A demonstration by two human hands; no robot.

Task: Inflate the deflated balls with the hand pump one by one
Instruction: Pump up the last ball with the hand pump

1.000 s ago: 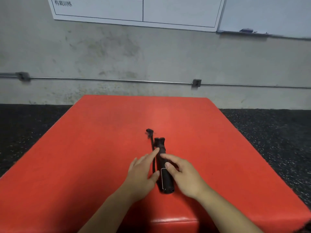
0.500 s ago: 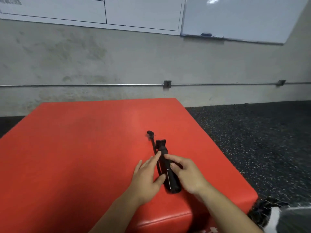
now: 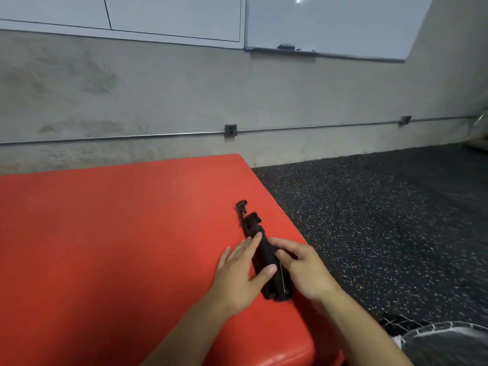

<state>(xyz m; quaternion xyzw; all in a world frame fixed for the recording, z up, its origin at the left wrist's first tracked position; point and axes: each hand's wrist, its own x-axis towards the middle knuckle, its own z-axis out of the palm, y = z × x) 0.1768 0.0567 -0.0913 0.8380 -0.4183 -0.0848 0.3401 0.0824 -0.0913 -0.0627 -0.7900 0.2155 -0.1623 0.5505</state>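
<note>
A black hand pump (image 3: 266, 262) lies on a red padded block (image 3: 118, 247), near its right edge, with its thin hose and nozzle (image 3: 241, 207) pointing away from me. My left hand (image 3: 237, 276) rests against the pump's left side, fingers straight and thumb laid across the barrel. My right hand (image 3: 303, 268) grips the barrel from the right, with forefinger and thumb curled onto it. No ball is plainly in view.
The block's right edge drops to a dark speckled rubber floor (image 3: 383, 220). A blurred grey-white object under dark netting (image 3: 446, 339) sits at the bottom right. Behind stand a concrete wall with a conduit pipe (image 3: 229, 131) and whiteboards (image 3: 330, 25).
The view has swung to the right, so the block now sits left of centre. Both hands stay on the pump; my left thumb has slid further over the barrel.
</note>
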